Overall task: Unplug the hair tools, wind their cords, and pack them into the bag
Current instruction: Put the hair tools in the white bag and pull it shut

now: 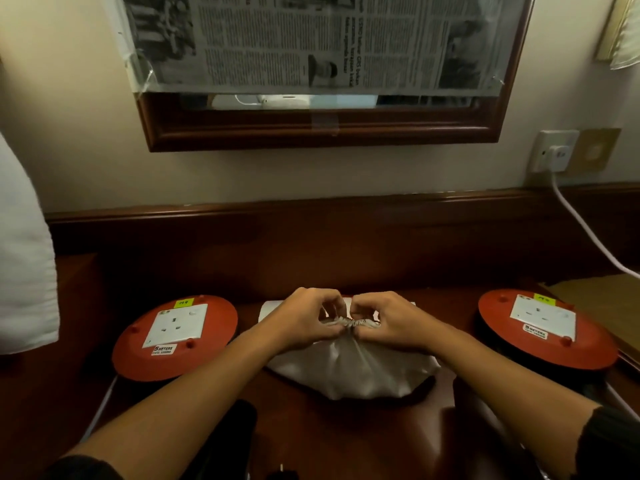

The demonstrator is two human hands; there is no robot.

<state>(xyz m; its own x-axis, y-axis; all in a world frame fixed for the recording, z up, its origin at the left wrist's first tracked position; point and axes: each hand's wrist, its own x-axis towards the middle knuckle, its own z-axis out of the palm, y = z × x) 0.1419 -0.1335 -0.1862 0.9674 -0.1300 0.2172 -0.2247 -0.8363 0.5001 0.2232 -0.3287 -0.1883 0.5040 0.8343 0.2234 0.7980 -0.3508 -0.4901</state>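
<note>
Bag (349, 368) of pale satiny cloth, bulging and gathered to a puckered neck, lies mid-desk (346, 265) with left hand (304, 320) and right hand (391, 320) pinching that neck, flanked by two round red cord reels (175, 337) (547, 329), below a newspaper-covered, wood-framed mirror (325, 129).

The bag (349, 368) hides its contents, and newspaper (311, 39) covers most of the mirror (322, 123).
</note>
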